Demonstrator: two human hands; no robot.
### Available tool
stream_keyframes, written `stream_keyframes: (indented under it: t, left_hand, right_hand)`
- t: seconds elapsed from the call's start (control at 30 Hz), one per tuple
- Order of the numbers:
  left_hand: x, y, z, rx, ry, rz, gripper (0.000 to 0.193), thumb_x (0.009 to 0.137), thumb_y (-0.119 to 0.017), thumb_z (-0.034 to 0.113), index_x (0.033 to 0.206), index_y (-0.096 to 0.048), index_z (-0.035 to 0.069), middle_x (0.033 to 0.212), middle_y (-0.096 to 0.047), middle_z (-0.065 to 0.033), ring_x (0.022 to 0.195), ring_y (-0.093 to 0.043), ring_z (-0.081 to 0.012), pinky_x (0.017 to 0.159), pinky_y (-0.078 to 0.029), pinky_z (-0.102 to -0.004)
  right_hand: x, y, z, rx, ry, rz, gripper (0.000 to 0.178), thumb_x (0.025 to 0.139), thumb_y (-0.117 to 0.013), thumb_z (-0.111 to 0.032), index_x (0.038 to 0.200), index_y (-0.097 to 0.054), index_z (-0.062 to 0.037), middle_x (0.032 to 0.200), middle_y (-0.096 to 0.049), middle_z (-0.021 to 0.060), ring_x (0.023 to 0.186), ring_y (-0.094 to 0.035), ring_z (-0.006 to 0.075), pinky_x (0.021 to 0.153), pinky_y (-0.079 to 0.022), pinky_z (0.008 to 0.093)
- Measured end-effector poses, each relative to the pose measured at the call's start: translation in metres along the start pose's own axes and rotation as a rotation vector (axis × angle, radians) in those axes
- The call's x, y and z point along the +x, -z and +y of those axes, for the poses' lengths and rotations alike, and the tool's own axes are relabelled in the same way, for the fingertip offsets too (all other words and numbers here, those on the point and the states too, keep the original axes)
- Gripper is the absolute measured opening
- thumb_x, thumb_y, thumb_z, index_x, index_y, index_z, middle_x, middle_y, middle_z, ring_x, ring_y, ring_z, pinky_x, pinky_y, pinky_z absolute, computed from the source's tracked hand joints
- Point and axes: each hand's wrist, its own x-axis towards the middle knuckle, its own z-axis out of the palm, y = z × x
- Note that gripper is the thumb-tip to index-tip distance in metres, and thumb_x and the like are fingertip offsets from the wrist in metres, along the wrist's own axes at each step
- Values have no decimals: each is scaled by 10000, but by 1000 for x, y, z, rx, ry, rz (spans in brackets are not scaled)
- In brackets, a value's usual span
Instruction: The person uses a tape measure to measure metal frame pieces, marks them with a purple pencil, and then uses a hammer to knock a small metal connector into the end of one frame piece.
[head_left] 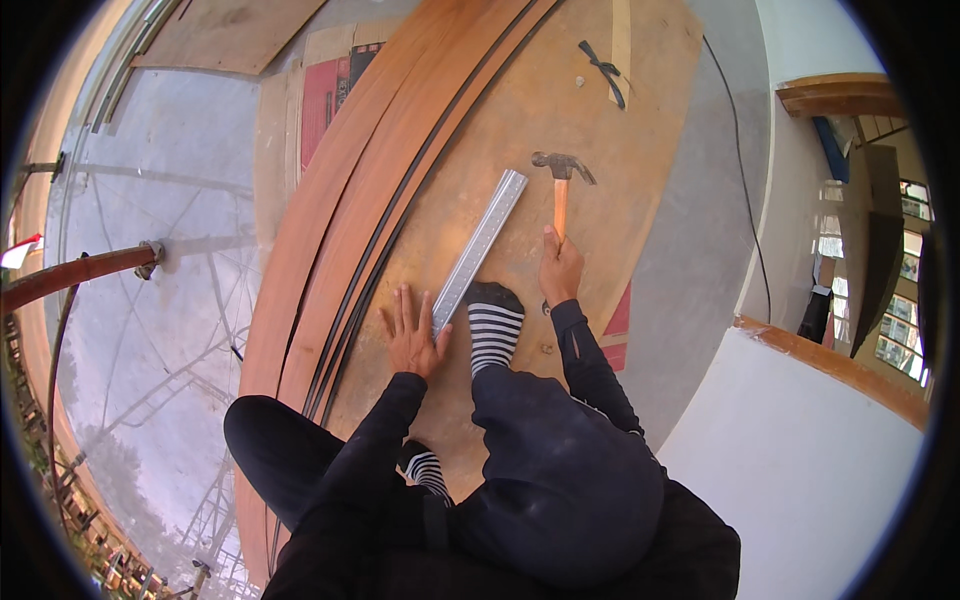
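Note:
My right hand point(561, 270) is closed round the wooden handle of a claw hammer point(561, 185), whose dark metal head points away from me. Near the middle lies a silver perforated metal strip point(482, 245), slanting from my left hand up to the right. With fingers spread, my left hand point(415, 338) lies at the near end of this strip, its thumb side against it. Whether the palm presses on the metal or on the board below cannot be made out. My foot in a striped sock point(495, 325) stands just right of the strip.
Beneath everything is a brown board point(600, 110). Long reddish wood planks point(345, 190) and thin black strips point(400, 195) run along its left. A black strap point(603, 73) lies at the far end. A dark cable point(742, 140) trails beside the right wall. A rusty pipe point(80, 268) juts in from the left.

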Motion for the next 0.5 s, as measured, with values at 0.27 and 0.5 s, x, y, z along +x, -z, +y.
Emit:
stream_keyframes:
  t: [0.27, 0.5]
  left_hand:
    - [11, 3, 11, 0, -22, -8, 663, 920, -495, 487, 1468, -382, 132, 1578, -197, -205, 1475, -155, -349, 1158, -41, -595]
    - [6, 4, 12, -11, -19, -29, 665, 922, -502, 474, 1470, -377, 118, 1583, -186, -201, 1477, -151, -348, 1164, -37, -576]
  right_hand:
    - [9, -12, 28, -39, 51, 48, 452, 983, -533, -329, 764, -579, 64, 599, -543, 207, 551, -586, 307, 531, -429, 397]
    - [-15, -2, 20, -2, 87, 25, 445, 976, -543, -334, 750, -563, 48, 584, -516, 196, 510, -514, 319, 513, -401, 415]
